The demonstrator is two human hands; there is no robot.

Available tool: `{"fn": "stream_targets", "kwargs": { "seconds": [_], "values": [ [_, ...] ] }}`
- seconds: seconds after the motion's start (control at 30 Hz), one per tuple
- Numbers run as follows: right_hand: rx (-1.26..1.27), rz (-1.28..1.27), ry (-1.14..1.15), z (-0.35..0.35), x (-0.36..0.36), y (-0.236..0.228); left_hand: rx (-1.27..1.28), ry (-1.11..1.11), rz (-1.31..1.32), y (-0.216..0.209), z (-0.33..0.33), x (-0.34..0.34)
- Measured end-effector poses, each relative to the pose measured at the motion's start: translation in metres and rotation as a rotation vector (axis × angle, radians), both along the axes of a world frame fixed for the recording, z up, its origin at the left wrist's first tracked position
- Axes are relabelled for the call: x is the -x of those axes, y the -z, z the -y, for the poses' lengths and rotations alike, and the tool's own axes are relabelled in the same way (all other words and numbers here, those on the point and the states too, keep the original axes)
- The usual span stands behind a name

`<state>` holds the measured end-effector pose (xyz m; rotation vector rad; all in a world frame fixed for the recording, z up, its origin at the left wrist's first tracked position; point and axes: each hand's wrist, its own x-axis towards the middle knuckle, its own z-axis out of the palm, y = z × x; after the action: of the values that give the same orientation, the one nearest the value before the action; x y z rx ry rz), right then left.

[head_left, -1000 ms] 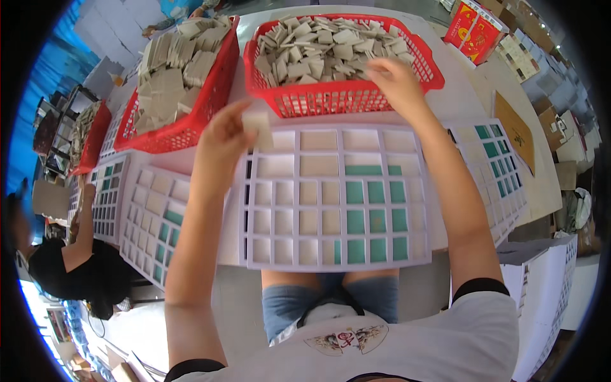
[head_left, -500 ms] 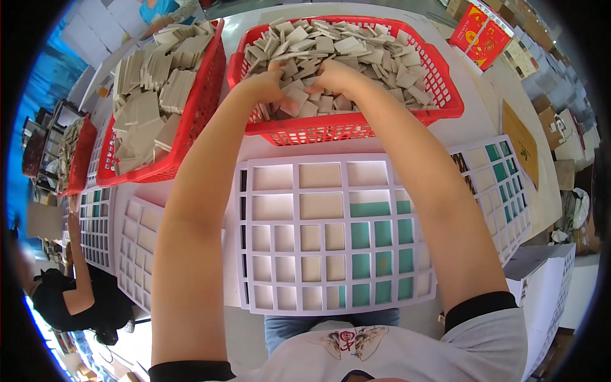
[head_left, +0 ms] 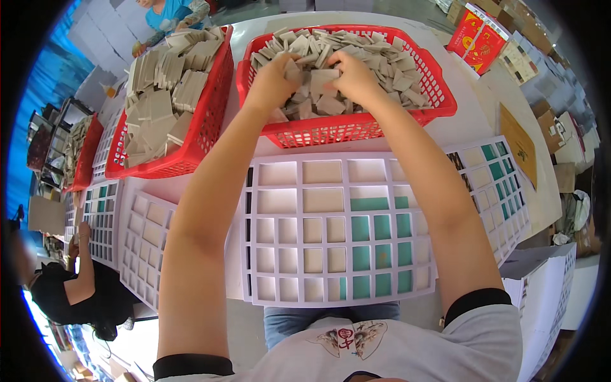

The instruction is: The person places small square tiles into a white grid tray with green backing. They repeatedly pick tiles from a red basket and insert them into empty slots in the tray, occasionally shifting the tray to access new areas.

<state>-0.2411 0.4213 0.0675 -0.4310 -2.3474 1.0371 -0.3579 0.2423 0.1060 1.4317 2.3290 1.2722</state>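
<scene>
Both my hands are in the red plastic basket (head_left: 445, 95) heaped with small greyish-beige tiles (head_left: 398, 73). My left hand (head_left: 272, 81) curls at the left of the heap, its fingertips closed over tiles and partly hidden. My right hand (head_left: 358, 77) pinches a square tile (head_left: 323, 80) that stands up between the two hands, slightly blurred. Below my wrists lies a white compartment tray (head_left: 368, 251), with beige panels in some of its cells and green ones in others.
Left of my basket stands another red basket (head_left: 210, 121), filled with stacked larger tiles. More white trays lie at left (head_left: 133, 251) and right (head_left: 503, 219). A red box (head_left: 477, 39) sits at the far right. One person (head_left: 83, 286) works at left, another (head_left: 168, 16) at the far side.
My hands have drawn slightly apart, and a square tile now stands up between them. The view has shifted a little. The far person shows more fully.
</scene>
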Motion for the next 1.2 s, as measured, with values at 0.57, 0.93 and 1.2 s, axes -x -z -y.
{"fn": "stream_targets", "kwargs": {
  "seconds": [0.57, 0.93, 1.2],
  "values": [
    [0.565, -0.175, 0.326, -0.016, -0.066, -0.032, -0.549, 0.054, 1.125, -0.019, 0.027, -0.021],
    [0.660, -0.372, -0.043, 0.132, -0.136, -0.034, -0.716, 0.273, 1.541, 0.004, 0.105, -0.142],
    [0.339, -0.160, 0.078, 0.251, -0.246, 0.050, -0.496, 0.318, 1.503, 0.082, 0.199, -0.237]
  ]
}}
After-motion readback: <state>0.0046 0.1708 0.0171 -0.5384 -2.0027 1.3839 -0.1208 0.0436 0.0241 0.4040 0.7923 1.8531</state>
